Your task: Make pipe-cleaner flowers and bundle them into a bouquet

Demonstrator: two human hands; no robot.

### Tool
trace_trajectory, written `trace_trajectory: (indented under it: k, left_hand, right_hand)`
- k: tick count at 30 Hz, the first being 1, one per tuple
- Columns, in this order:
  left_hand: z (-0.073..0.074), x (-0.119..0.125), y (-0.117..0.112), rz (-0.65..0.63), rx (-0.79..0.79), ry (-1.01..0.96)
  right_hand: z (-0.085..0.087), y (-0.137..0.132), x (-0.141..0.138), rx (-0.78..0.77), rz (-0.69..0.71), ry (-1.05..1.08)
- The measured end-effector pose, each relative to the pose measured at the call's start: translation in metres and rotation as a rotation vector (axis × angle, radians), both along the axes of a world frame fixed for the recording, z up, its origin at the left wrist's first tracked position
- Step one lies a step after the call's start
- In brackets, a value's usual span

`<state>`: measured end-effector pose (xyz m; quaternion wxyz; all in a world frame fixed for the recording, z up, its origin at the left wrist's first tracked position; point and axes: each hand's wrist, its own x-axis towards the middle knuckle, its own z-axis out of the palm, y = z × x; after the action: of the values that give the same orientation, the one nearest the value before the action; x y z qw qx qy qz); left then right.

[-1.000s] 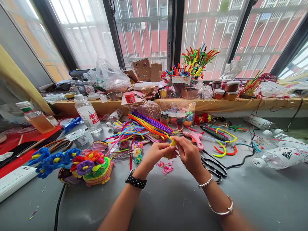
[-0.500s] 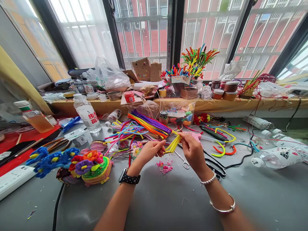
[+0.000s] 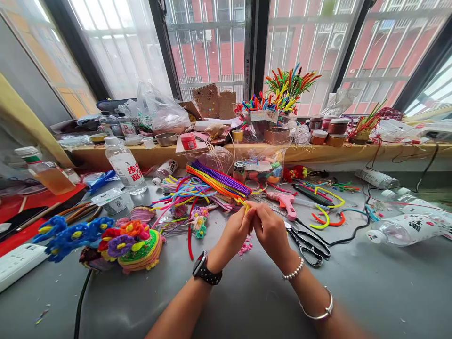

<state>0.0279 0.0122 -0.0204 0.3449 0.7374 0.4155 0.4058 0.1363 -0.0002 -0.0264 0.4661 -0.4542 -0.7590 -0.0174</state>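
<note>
My left hand (image 3: pixel 236 231) and my right hand (image 3: pixel 271 230) meet above the middle of the grey table, fingertips together. Both pinch yellow pipe cleaners (image 3: pixel 246 207); only a small bit of them shows above the left thumb, the rest being hidden by my fingers. Just beyond lies a bundle of purple, orange and yellow pipe cleaners (image 3: pixel 221 181). Pink fuzz scraps (image 3: pixel 245 246) lie under my hands. Black-handled scissors (image 3: pixel 310 247) rest beside my right wrist, with a pink glue gun (image 3: pixel 287 203) behind them.
Pipe-cleaner flowers (image 3: pixel 123 245) stand at the left, near a white power strip (image 3: pixel 21 266) and an upright water bottle (image 3: pixel 126 167). Several bottles (image 3: pixel 406 231) lie at the right. A black cable (image 3: pixel 348 239) crosses the right side. Jars and boxes line the window ledge (image 3: pixel 158 153).
My hands have come together, and the yellow pipe cleaners that were spread between them are now mostly covered by fingers. My left hand has shifted right, uncovering small pastel flowers.
</note>
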Motion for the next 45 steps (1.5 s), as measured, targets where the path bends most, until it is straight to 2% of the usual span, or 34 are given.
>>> trace_trajectory:
  k: [7,10,17,22,25,29,33,39,45]
  left_hand:
    - [-0.003,-0.003,0.003,0.058,0.072,0.026]
    - [-0.001,-0.002,0.001,0.076,0.074,0.035]
    - [0.011,-0.004,-0.006,-0.033,0.043,-0.123]
    - [0.013,-0.006,-0.007,-0.015,0.108,-0.131]
    - [0.009,-0.005,-0.006,0.068,0.154,-0.074]
    - [0.0,-0.007,-0.004,0.228,0.29,0.098]
    - [-0.005,-0.009,-0.003,0.311,0.418,0.18]
    - [-0.002,-0.01,-0.003,0.368,0.501,0.213]
    - [0.0,-0.011,-0.004,0.369,0.529,0.208]
  right_hand:
    - [-0.001,0.001,0.003,0.023,-0.081,0.095]
    - [-0.002,0.002,0.003,0.035,-0.066,0.091]
    - [0.001,-0.001,0.0,0.067,-0.005,0.131]
    - [0.001,-0.001,-0.001,0.084,0.016,0.118]
    - [-0.002,-0.002,-0.003,0.075,0.007,0.109]
    - [-0.005,-0.002,-0.005,0.063,0.021,0.124]
    - [-0.004,-0.001,-0.005,0.038,0.023,0.126]
    - [0.002,-0.001,-0.003,0.059,0.037,0.059]
    - [0.003,-0.004,-0.004,0.106,0.028,0.054]
